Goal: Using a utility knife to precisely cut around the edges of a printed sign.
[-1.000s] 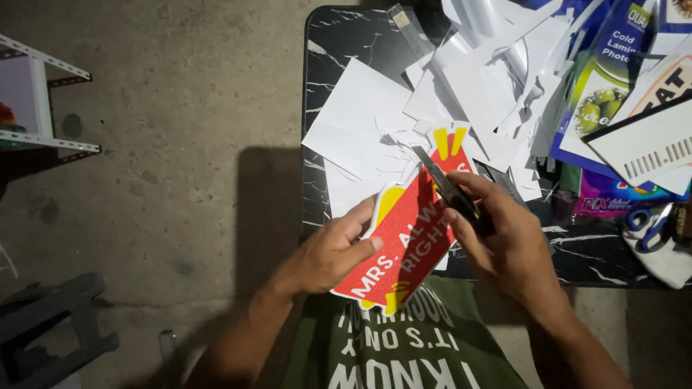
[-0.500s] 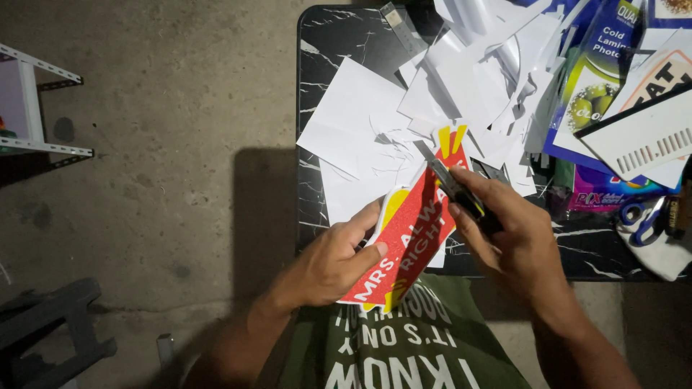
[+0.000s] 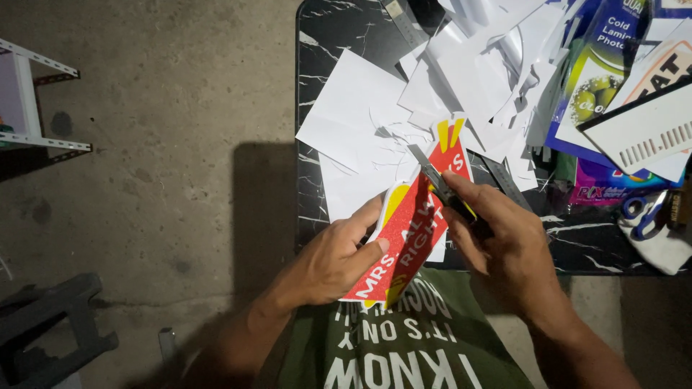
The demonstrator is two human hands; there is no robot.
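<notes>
Holding the red and yellow printed cutout (image 3: 411, 238) in the air above the near edge of the black marble counter (image 3: 324, 43), we pinch its lower end in our left hand (image 3: 335, 259) while our right hand (image 3: 504, 248) grips a utility knife (image 3: 436, 180) whose blade rests against the cutout's edge. With nothing firm beneath it, the card could flex and the blade skid toward our left fingers (image 3: 367, 248), or tear the print, or scatter the white paper offcuts (image 3: 360, 122) behind.
</notes>
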